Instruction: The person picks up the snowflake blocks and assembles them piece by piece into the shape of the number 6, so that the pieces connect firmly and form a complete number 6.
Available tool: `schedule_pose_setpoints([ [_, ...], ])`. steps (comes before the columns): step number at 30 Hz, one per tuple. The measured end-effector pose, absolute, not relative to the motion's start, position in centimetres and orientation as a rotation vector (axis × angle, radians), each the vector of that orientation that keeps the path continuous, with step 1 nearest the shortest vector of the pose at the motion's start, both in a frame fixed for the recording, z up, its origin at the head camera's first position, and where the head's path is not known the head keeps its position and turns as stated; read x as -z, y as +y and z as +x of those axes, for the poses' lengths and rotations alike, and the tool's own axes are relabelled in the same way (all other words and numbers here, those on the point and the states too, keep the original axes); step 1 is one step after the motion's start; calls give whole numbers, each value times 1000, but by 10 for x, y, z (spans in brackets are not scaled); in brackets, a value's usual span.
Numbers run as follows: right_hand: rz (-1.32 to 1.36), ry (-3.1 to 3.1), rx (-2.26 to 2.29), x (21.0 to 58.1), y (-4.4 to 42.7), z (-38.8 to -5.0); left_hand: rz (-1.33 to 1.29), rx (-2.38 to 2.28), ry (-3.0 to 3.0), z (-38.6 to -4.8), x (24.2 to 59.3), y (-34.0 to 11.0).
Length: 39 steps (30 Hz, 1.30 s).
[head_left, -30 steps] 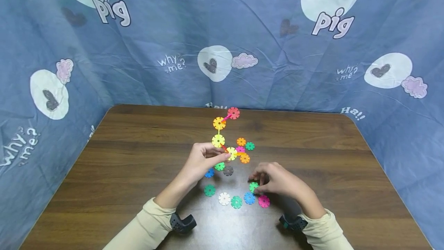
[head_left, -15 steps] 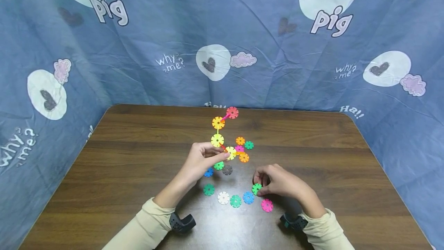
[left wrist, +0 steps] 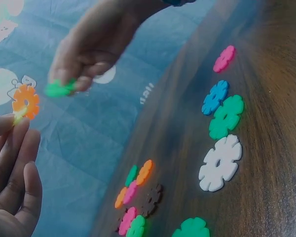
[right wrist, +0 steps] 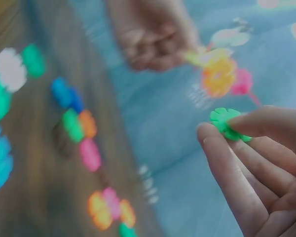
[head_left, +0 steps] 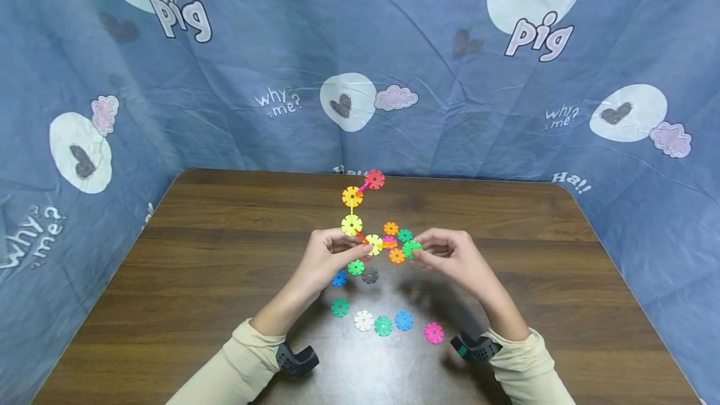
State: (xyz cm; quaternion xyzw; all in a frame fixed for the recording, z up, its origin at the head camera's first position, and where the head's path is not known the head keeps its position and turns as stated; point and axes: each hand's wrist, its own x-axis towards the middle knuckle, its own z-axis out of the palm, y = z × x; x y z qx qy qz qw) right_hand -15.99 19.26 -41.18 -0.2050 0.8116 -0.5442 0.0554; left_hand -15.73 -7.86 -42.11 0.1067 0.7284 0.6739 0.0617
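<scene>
My left hand (head_left: 326,265) pinches a yellow notched disc (head_left: 374,245), one link in a chain of joined snowflake discs held above the table. Up and away from it run another yellow disc (head_left: 352,225), a yellow-orange disc (head_left: 352,196) and a red disc (head_left: 374,179). An orange disc (left wrist: 25,101) sits at the chain's near end, edge-on in the head view. Between thumb and fingers my right hand (head_left: 458,261) holds a bright green snowflake disc (right wrist: 226,123), raised close to that orange end. A gap separates the two in the left wrist view.
Loose discs lie on the wooden table (head_left: 225,230). Nearest me are a white disc (head_left: 364,321), a green one (head_left: 384,326), a blue one (head_left: 404,320) and a pink one (head_left: 434,332). Several more lie beneath the hands, including a dark brown disc (head_left: 370,275). A printed blue cloth hangs behind.
My right hand has lifted the green disc off the table and carried it up and away from me towards the chain. The pink disc shifted slightly right earlier. My left hand stays nearly still.
</scene>
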Motion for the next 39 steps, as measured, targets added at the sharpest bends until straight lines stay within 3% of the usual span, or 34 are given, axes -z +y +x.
schedule_pose_setpoints([
  [9,-639,2345,1786,395,183,-164,283,-2077,2217,-156,420,-77],
  [39,-537,2334,1899,404,167,-162,336,-2103,2227,-158,423,-77],
])
